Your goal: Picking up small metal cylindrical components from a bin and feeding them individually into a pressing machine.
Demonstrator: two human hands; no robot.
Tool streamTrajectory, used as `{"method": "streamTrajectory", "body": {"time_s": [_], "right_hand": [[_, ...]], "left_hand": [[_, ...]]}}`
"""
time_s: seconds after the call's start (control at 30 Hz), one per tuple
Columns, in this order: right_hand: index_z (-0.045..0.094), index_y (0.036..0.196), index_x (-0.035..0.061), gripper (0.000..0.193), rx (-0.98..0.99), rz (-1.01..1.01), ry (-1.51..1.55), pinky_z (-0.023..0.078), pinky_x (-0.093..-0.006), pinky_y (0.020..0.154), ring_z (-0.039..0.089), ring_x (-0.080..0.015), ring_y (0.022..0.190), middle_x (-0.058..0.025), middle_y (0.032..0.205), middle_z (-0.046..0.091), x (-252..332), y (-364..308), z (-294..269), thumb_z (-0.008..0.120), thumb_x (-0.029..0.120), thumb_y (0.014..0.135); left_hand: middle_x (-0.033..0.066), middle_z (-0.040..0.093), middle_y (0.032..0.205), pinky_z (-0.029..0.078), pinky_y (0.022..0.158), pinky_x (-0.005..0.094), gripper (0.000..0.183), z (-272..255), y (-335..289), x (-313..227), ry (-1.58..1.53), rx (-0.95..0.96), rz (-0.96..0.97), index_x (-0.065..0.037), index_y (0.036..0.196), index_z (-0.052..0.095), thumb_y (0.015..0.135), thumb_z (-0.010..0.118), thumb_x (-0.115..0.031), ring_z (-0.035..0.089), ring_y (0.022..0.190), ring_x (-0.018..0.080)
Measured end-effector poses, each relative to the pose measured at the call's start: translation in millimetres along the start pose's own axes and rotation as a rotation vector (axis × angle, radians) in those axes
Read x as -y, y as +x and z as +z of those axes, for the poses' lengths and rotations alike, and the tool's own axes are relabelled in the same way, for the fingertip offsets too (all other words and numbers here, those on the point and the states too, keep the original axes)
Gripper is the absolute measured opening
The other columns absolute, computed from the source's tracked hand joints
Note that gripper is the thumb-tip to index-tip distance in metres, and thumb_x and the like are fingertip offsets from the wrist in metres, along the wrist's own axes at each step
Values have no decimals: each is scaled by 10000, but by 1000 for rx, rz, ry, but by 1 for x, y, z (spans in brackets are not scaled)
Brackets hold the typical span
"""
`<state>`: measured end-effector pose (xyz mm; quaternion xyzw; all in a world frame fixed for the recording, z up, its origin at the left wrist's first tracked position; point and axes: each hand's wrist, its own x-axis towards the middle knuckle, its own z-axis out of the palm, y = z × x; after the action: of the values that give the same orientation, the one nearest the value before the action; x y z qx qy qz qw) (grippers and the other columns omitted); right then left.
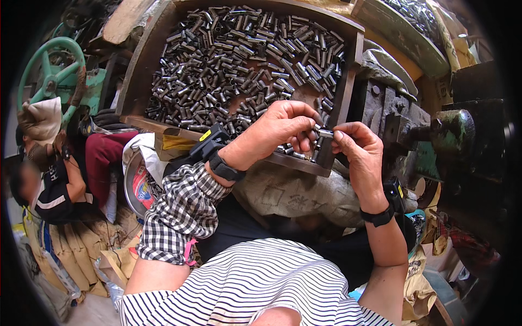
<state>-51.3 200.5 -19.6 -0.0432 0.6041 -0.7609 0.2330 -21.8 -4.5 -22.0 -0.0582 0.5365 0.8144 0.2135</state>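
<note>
A short, shiny metal tube (325,133) is held level above the near right corner of a wooden tray (343,95). My right hand (360,149) pinches its right end between thumb and forefinger. At the left end, the bent thumb and fingers of my left hand (285,129) close on it; the fingers partly hide that end. Many similar short metal tubes (217,70) lie loose in the tray, heaped most thickly at the left and far side. Patches of the tray's brown bottom show between them near the middle.
A dark, greasy machine (402,117) stands close on the right. Behind it, another wooden box (405,32) holds more metal pieces. A green handwheel (51,81) is at the far left. Below it, another person (60,179) sits near stacked brown sacks (70,250). Cloth sacking (299,198) covers my lap.
</note>
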Motion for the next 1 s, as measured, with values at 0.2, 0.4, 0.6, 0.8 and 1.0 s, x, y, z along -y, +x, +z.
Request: {"method": "streamTrajectory", "body": {"time_s": [0.2, 0.4, 0.6, 0.8, 1.0], "right_hand": [[615, 893, -5, 72, -45, 6, 59, 487, -195, 591, 604, -81, 701, -34, 811, 625, -2, 0, 0, 643, 28, 835], [601, 902, -1, 97, -67, 39, 132, 493, -199, 577, 621, -100, 713, -43, 822, 626, -2, -2, 1, 641, -6, 814], [593, 923, 2, 127, -94, 59, 192, 502, -200, 566, 631, -109, 727, -50, 847, 626, -1, -3, 1, 644, -14, 808], [591, 934, 3, 139, -85, 45, 170, 512, -203, 574, 635, -110, 734, -51, 859, 626, 1, -2, -1, 650, -11, 809], [591, 926, 2, 139, -81, 47, 120, 523, -215, 585, 641, -120, 721, -56, 839, 629, 2, -3, -1, 655, -11, 803]], "left_hand": [[51, 641, 822, 489, 525, 176, 186, 3, -2, 1, -76, 5, 25, -4, 1052, 568, 913, 546, -126, 617, 619, 81], [36, 642, 803, 480, 519, 168, 183, 4, -1, 2, -24, -13, 47, -12, 1043, 569, 922, 544, -146, 608, 612, 61], [42, 639, 763, 470, 476, 167, 183, 6, -1, 3, -22, -39, 51, -11, 1041, 561, 925, 532, -149, 619, 581, 76], [21, 636, 769, 455, 494, 150, 194, 9, -1, 2, 19, -46, 35, -23, 1038, 568, 932, 543, -183, 589, 571, 45], [32, 637, 746, 456, 479, 157, 202, 11, 0, 5, 101, -75, 46, -13, 1015, 574, 932, 548, -196, 583, 552, 48]]}}
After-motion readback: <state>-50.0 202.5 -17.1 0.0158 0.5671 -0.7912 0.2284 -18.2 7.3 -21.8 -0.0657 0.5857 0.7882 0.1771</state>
